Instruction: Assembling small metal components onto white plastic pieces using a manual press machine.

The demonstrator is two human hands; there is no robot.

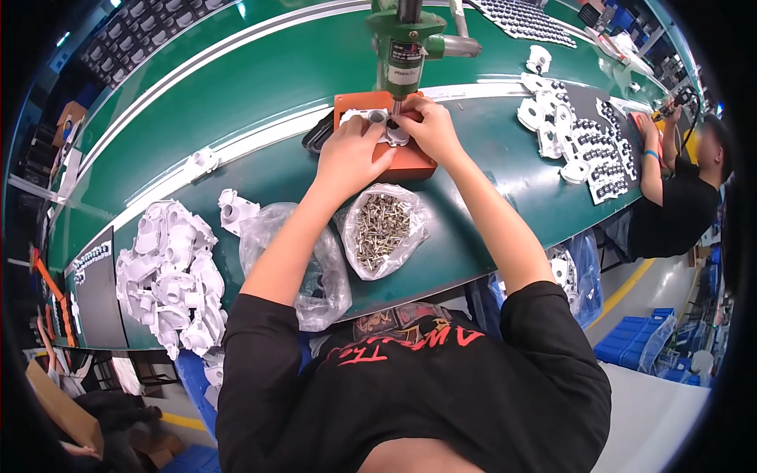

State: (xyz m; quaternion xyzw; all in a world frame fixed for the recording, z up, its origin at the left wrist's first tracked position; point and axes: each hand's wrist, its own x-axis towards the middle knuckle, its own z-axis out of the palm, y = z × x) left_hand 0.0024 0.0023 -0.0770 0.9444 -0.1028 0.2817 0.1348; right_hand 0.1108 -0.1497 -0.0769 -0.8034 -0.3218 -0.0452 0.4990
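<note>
A worker's left hand and right hand met over a white molded part on an orange fixture beneath a green press, their grip impossible to tell, in what appeared a positioning step that next called for careful alignment.

A black short-sleeved T-shirt bears red lettering across its front.

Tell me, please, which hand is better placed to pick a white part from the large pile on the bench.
Probably the left hand: it is nearer the white pile, on the person's left. The right hand, beside the metal rod of the green machine, sits farther away.
</note>
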